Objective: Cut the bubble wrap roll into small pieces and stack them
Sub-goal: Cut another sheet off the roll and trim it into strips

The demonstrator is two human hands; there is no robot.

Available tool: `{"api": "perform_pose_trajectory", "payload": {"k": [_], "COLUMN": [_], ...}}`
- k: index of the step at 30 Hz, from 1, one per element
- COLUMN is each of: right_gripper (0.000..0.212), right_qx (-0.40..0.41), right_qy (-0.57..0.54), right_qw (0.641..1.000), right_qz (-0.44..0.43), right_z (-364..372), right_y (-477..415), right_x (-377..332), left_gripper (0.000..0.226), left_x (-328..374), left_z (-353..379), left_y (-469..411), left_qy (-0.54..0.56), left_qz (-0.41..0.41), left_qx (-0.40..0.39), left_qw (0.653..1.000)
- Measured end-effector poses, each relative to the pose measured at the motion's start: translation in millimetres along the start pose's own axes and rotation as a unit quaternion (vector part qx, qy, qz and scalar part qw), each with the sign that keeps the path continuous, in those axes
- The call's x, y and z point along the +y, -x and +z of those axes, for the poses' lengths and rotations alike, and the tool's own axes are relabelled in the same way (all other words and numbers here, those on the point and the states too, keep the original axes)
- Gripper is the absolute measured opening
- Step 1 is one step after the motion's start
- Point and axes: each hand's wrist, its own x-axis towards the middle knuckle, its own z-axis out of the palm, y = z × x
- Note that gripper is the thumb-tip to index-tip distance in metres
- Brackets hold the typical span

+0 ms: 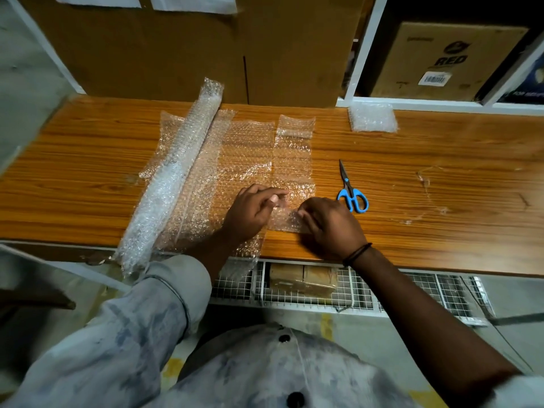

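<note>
Head view: left hand (253, 212) and right hand (332, 226) both pinch bubble wrap strip (293, 163); scissors (351, 191) beside

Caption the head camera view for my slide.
Left hand and right hand hold the near end of a bubble wrap strip on the wooden table, blue scissors beside them.

The right hand (331, 228) hides its own fingertips; the shelf carton's label (435, 78) is too small to read
</note>
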Motion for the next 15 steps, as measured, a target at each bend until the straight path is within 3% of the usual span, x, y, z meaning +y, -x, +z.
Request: {"api": "perform_pose_trajectory", "payload": {"k": [4,11,15], "right_gripper": [0.008,0.012,0.013], "right_qx": [0.015,-0.002,-0.014], "right_qy": [-0.008,0.03,0.041], "right_qw": [0.999,0.999,0.997], "right_qz": [0.036,0.032,0.058], "right_z": [-3.4,1.8,5.5], "right_y": [-30.7,-74.2,-93.3], "right_x": [8.4,23.2,32.1], "left_gripper": [0.041,0.045,0.05], "left_x": [-1.8,3.6,2.3], "left_z": [0.8,-2.8,-1.6], "left_y": [1.3,3.0,-0.3], "left_qy": [0.038,0.11,0.097], "left_qz": [-0.024,-0.033,-0.046], "left_qx": [0.027,0.093,0.112], "left_qw": [0.999,0.989,0.988]}}
